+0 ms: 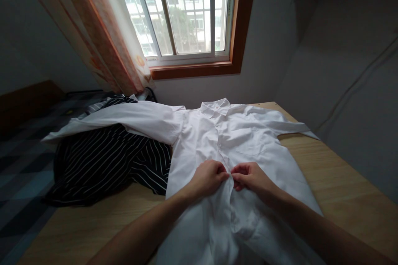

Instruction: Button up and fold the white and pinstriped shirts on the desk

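A white collared shirt [199,140] lies front up on a wooden table [338,165], its collar toward the window and its sleeves spread to both sides. My left hand [211,177] pinches the shirt's front edge near the middle. Close beside it, almost touching, my right hand [250,177] has its fingers pinched at the same front edge. Buttons show above my hands, near the collar and along the front. Whether a button is between my fingertips is too small to tell.
Black-and-white striped clothing [108,165] lies on the left, partly under the shirt's sleeve. Further left is a checked bed cover [27,169]. A window [186,12] with a patterned curtain [93,20] is behind the table. A cable [357,87] hangs along the right wall.
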Motion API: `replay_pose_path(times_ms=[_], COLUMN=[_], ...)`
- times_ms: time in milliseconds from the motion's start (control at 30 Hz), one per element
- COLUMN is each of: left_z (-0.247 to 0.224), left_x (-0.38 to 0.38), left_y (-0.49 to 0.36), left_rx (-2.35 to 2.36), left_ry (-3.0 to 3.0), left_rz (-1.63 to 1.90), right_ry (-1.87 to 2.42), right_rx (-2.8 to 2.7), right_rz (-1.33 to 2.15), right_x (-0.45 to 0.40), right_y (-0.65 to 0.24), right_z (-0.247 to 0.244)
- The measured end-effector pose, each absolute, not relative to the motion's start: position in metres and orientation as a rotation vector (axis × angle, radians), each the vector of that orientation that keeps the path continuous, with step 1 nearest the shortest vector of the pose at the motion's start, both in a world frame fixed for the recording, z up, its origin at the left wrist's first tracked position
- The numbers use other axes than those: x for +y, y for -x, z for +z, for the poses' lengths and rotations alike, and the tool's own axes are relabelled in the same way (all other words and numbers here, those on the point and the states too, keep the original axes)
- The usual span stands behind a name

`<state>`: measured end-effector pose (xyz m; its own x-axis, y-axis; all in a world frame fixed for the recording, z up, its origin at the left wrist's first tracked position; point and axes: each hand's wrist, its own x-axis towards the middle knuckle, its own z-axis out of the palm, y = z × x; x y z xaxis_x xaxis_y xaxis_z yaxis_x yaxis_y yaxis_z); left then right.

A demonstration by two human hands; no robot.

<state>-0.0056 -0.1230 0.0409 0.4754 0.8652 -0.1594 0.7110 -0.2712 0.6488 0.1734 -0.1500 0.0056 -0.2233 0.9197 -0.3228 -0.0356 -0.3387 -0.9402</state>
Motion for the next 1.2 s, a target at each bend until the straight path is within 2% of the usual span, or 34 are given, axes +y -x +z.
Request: replay_pose_path(times_ms=[167,433,600,767,933,1200], left_z=[0.04,0.038,0.038,0.037,0.037,0.043], left_x=[-0.124,-0.128,-0.129,-0.133,-0.138,-0.128], left_y=[0.005,0.005,0.002,-0.002,-0.002,0.004], left_rx=[1.286,1.26,1.316,1.362,1.327,1.222], left_ry=[-2.013,-1.815,-1.794,-1.82,-1.93,-2.096], left_rz=[0.352,0.44,0.515,0.58,0.609,0.388], right_ry=[1.279,1.423,1.408,1.368,1.338,1.236], right_rx=[-1.231,-1.654,-1.743,-1.597,-1.369,-1.244], right_rz=[1.514,0.839,0.642,0.843,1.222,1.645], right_x=[-0.154,-0.17,-0.172,-0.171,-0.166,-0.155], right_y=[-0.167,-0.157,-0.156,-0.158,-0.161,-0.168], right_z=[0.003,0.01,0.006,0.005,0.003,0.011])
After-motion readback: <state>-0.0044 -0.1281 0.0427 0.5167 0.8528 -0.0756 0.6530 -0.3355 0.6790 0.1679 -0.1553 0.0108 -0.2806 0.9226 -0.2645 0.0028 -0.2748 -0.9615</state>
